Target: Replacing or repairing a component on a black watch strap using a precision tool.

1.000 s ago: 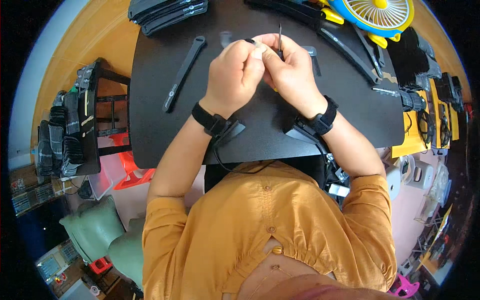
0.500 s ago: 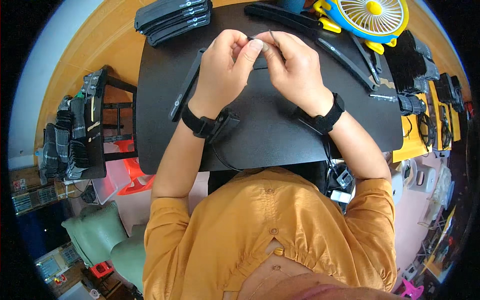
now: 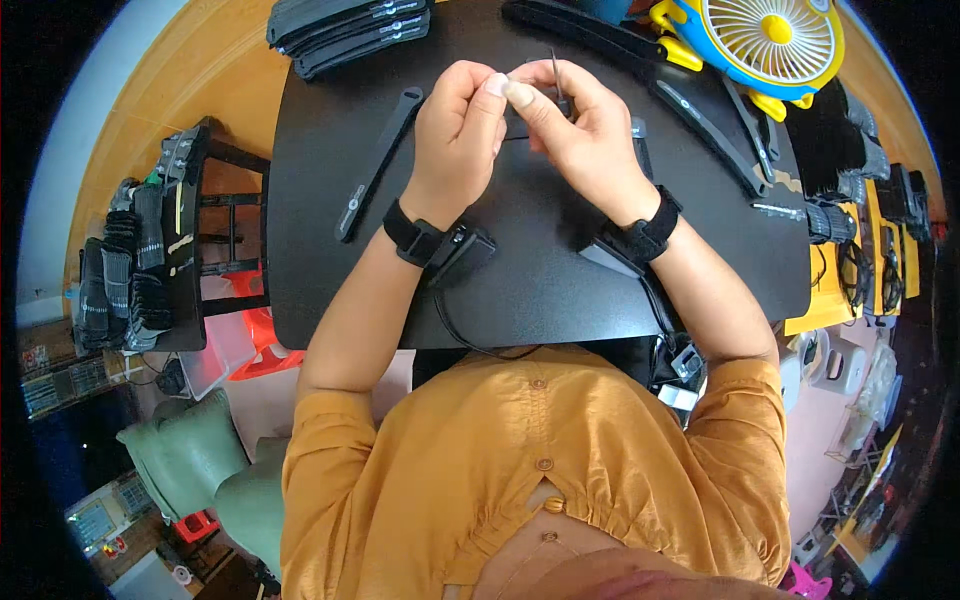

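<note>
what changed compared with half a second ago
The slim pointed tool in the right hand now stands more upright and shows more. The dark bit between the hands is no longer visible. The left hand still meets the right; the long black strip at left and fan look unmoved.

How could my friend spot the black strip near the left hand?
Find the dark table. On its left side, beside the left hand, a long, narrow black strip slants. It lies alone, unlike the black stack beyond it.

Strip [image 3: 379, 165] left on table [image 3: 540, 290], fan [image 3: 776, 32] right
</note>
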The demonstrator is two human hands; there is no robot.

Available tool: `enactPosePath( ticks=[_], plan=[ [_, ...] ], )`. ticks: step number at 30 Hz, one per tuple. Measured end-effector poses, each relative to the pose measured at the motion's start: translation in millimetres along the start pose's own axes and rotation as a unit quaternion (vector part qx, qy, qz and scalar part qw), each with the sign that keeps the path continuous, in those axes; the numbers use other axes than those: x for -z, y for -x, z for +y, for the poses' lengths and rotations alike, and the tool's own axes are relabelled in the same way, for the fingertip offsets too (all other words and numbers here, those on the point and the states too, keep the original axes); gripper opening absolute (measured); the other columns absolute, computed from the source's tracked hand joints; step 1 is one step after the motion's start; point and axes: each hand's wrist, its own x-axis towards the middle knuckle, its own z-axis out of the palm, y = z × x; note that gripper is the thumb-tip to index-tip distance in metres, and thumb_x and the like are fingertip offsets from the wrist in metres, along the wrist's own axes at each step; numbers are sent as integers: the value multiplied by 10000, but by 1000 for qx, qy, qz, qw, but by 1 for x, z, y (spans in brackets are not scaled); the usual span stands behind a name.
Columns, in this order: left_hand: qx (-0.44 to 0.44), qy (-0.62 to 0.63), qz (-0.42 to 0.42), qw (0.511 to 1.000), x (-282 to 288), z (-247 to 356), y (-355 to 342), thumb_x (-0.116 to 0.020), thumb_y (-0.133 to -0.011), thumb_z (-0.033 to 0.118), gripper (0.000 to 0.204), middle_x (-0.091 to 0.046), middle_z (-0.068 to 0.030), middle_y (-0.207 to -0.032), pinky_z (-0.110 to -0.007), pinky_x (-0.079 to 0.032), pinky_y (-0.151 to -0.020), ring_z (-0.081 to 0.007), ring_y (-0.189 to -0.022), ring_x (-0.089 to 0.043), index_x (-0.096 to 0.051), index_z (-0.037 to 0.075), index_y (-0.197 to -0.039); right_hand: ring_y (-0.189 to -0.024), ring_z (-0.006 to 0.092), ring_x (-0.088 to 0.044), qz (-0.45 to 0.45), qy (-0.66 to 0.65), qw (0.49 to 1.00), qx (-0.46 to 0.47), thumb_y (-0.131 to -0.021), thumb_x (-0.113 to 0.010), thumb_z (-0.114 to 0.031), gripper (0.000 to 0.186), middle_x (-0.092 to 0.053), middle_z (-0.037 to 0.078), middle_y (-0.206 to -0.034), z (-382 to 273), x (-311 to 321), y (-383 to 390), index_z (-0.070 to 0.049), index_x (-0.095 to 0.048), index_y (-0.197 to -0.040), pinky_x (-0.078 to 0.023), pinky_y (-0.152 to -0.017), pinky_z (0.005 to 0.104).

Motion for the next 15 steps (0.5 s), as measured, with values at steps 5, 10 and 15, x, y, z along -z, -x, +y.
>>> enactPosePath(
  ticks=[5, 10, 15],
  plan=[
    [11, 100, -13, 995, -6, 2, 1, -425, -1044, 177, 160, -458, 35, -639, -174, -338, -438, -25, -509, -394, -512, 46, -1009, -579, 17, -542, 3, -97, 995, -31, -930, -675, -281, 257, -612, -28, -786, 4, -3, 4, -73, -651, -1079, -387, -456, 152],
    [41, 131, 6, 991, -10, 3, 2, -431, -1044, 186, 159, -454, 32, -633, -176, -337, -441, -31, -510, -398, -513, 53, -1015, -592, 36, -554, 31, -135, 988, -66, -929, -675, -224, 226, -649, 2, -821, 5, -8, 6, -30, -665, -1045, -464, -517, 185],
    [15, 76, 37, 996, -11, -10, 2, -523, -1007, 207, 168, -515, 19, -631, -210, -374, -474, -45, -534, -478, -557, 58, -938, -581, 77, -584, 73, -72, 994, -50, -941, -638, -169, 158, -652, 34, -753, 6, -14, 7, -27, -660, -1008, -473, -520, 230]
  ],
)
